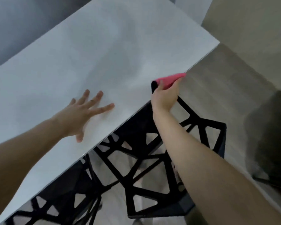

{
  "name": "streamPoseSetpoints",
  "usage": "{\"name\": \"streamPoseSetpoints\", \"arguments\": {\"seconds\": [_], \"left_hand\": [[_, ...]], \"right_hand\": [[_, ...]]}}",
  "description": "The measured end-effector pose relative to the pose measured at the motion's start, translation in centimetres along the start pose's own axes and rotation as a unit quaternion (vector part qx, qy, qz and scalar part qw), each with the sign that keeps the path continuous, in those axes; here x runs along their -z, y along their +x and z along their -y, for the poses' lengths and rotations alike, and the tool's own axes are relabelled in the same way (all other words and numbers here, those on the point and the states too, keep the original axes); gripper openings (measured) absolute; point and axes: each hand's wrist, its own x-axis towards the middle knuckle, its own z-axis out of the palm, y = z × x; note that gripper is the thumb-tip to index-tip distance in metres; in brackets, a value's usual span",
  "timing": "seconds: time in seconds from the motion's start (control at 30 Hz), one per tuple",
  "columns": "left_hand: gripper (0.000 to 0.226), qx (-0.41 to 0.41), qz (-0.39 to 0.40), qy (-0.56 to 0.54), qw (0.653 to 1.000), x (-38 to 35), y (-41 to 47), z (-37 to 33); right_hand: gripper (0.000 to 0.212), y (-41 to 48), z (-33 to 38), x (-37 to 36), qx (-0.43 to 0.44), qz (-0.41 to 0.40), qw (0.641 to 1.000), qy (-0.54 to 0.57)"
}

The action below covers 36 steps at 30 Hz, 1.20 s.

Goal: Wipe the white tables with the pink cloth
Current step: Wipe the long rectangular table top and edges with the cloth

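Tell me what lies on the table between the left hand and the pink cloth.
Nothing: the head view shows bare white table between left hand and pink cloth.

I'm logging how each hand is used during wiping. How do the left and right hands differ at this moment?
The left hand lies flat on the white table with fingers spread and holds nothing; the right hand is closed around the pink cloth. The left hand sits well in from the table's near edge, while the right hand is at that edge, above a black chair. Both reach forward on bare forearms.
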Motion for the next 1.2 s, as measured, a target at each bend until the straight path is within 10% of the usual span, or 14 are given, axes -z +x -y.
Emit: {"name": "streamPoseSetpoints", "arguments": {"seconds": [0.2, 0.43, 0.6, 0.8, 1.03, 1.2], "left_hand": [[0.137, -0.005, 0.027, 0.028, 0.999, 2.7, 0.5, -0.6], [0.102, 0.054, -0.075, 0.002, 0.996, 11.0, 7.4, -3.8], [0.14, 0.021, -0.091, 0.013, 0.996, 18.7, 15.9, -9.4], [0.169, 0.0, -0.049, 0.058, 0.997, 21.9, 22.0, -12.0], [0.173, -0.022, -0.069, 0.086, 0.994, 21.2, 22.4, -11.5], [0.174, -0.017, -0.073, 0.074, 0.994, 21.2, 22.6, -11.4]], "right_hand": [[0.084, -13.2, -3.5, 3.0, 0.008, 0.213, 0.977, 0.023], [0.084, 2.9, 1.1, 1.7, -0.004, 0.003, 0.999, 0.044], [0.07, -8.9, -2.6, 2.8, 0.041, 0.147, 0.988, 0.036], [0.06, 16.3, 3.9, 5.1, 0.007, -0.069, 0.994, 0.079], [0.074, 2.0, 0.9, 3.1, 0.012, 0.067, 0.993, 0.096], [0.055, 19.1, 5.1, 6.5, 0.025, -0.046, 0.994, 0.092]]}}
